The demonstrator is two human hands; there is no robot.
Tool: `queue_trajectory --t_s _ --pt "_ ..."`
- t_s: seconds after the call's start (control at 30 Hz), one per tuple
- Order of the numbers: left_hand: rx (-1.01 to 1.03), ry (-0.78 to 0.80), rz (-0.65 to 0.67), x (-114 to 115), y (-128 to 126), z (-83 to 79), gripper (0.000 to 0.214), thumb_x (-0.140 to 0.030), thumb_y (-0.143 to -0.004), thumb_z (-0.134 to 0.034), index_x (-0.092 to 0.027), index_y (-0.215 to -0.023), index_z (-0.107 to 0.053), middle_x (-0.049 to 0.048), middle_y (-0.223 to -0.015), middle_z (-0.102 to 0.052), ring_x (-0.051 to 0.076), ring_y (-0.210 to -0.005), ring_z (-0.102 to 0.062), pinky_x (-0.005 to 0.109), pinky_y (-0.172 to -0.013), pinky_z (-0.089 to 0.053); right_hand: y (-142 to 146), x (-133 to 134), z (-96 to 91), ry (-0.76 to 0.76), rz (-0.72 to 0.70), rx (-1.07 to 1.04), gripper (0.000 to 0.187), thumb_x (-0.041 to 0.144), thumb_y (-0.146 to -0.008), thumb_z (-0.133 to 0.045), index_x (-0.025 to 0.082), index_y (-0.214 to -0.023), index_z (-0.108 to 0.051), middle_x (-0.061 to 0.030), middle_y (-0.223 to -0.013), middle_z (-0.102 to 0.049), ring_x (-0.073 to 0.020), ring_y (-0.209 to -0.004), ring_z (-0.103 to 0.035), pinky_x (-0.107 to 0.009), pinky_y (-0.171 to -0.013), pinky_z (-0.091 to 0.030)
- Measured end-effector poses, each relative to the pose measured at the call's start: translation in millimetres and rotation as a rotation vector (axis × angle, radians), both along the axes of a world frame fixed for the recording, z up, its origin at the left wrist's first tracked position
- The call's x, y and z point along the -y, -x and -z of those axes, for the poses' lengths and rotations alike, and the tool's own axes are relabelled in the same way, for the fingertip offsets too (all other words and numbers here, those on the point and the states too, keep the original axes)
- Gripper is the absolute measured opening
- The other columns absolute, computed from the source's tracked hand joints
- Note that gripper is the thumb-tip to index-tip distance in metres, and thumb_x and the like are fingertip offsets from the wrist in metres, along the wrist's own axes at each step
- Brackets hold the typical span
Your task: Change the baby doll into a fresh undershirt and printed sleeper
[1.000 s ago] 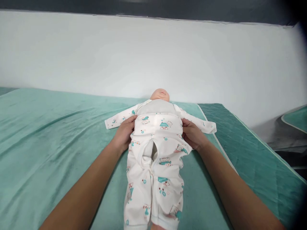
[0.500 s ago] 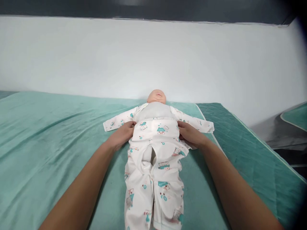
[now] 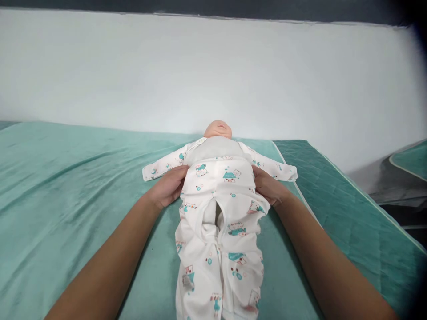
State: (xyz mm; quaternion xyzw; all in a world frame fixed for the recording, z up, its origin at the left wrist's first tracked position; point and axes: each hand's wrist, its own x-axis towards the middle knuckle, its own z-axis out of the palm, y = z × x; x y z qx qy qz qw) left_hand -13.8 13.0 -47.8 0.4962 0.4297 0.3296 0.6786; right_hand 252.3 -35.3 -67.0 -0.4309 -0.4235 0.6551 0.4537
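Note:
A baby doll (image 3: 218, 129) lies on its back, its head toward the wall and its arms spread. It wears a white printed baby top (image 3: 167, 163), open over its grey cloth chest (image 3: 216, 147). White printed open-crotch baby pants (image 3: 218, 178) cover its waist and legs, with the waistband up over the belly. My left hand (image 3: 169, 184) grips the left side of the pants at the waist, its fingertips tucked behind the cloth. On the opposite side my right hand (image 3: 268, 186) holds the pants near the hip, most of its fingers hidden by them.
A light green sheet (image 3: 83, 213) with creases at left covers the bed. Along its right side runs a darker green quilted mat (image 3: 347, 213). The white wall (image 3: 213, 71) stands close behind the doll's head. Another green padded edge (image 3: 412, 162) shows at far right.
Both hands have worked further in behind the sides of the pants. The waist and legs of the pants have shifted slightly right. The view has tilted down a little.

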Motion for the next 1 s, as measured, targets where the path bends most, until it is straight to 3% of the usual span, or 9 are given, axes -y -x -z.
queue_trajectory --t_s 0.13,0.3,0.47,0.63,0.8,0.9,1.0 --pt "0.042 0.009 -0.027 -1 2 0.6 0.056 -0.034 -0.068 -0.071 -0.007 -0.117 -0.062 0.0117 -0.102 -0.065 0.013 -0.08 -0.062 0.022 -0.067 -0.05 2 -2 -2.1 0.032 0.072 -0.041 0.071 0.011 -0.053 -0.07 0.023 -0.122 -0.055 -0.0049 -0.105 -0.067 -0.0201 -0.095 -0.065 -0.032 -0.078 -0.056" --pt "0.104 -0.01 0.028 3 2 -6.0 0.064 -0.03 -0.065 -0.073 -0.01 -0.125 -0.062 0.0106 -0.095 -0.067 0.018 -0.084 -0.065 0.024 -0.072 -0.053 2 -5 0.4 -0.028 0.091 -0.037 0.064 0.021 -0.056 -0.075 0.023 -0.118 -0.061 -0.0065 -0.105 -0.068 -0.0226 -0.106 -0.063 -0.031 -0.085 -0.055" --pt "0.116 -0.035 0.024 2 4 -4.9 0.066 -0.032 -0.069 -0.071 -0.01 -0.13 -0.059 0.0117 -0.1 -0.067 0.019 -0.089 -0.065 0.025 -0.08 -0.055 0 -5 3.7 -0.03 0.092 -0.013 0.061 0.024 -0.058 -0.076 0.022 -0.118 -0.062 -0.0066 -0.103 -0.068 -0.0219 -0.107 -0.063 -0.032 -0.088 -0.054" --pt "0.064 -0.002 0.065 -2 7 2.0 0.063 -0.028 -0.074 -0.067 -0.011 -0.134 -0.056 0.0127 -0.105 -0.066 0.017 -0.089 -0.066 0.025 -0.077 -0.055 7 -3 -2.5 -0.023 0.169 -0.019 0.065 0.024 -0.054 -0.077 0.02 -0.118 -0.061 -0.0057 -0.103 -0.068 -0.02 -0.104 -0.064 -0.032 -0.09 -0.054" --pt "0.125 0.081 0.039 0 0 2.0 0.058 -0.029 -0.078 -0.059 -0.008 -0.133 -0.056 0.0141 -0.104 -0.066 0.018 -0.088 -0.066 0.027 -0.076 -0.056 10 -3 -7.6 -0.068 0.306 0.199 0.055 0.03 -0.053 -0.076 0.016 -0.105 -0.066 -0.0058 -0.103 -0.068 -0.0203 -0.101 -0.064 -0.033 -0.09 -0.053" --pt "0.107 0.081 0.017 3 -3 3.3 0.06 -0.023 -0.075 -0.059 -0.01 -0.133 -0.056 0.0131 -0.104 -0.066 0.017 -0.088 -0.066 0.028 -0.077 -0.056 5 -5 -2.8 -0.136 0.296 0.336 0.048 0.036 -0.058 -0.073 0.016 -0.101 -0.068 -0.0058 -0.105 -0.067 -0.0195 -0.1 -0.063 -0.032 -0.091 -0.053" --pt "0.047 0.016 0.078 5 -1 8.0 0.071 -0.013 -0.068 -0.063 -0.015 -0.138 -0.052 0.0113 -0.108 -0.066 0.018 -0.094 -0.065 0.028 -0.081 -0.056 0 -7 0.7 -0.188 0.29 0.468 0.049 0.041 -0.058 -0.073 0.016 -0.101 -0.069 -0.0056 -0.107 -0.067 -0.0195 -0.101 -0.062 -0.033 -0.096 -0.05"
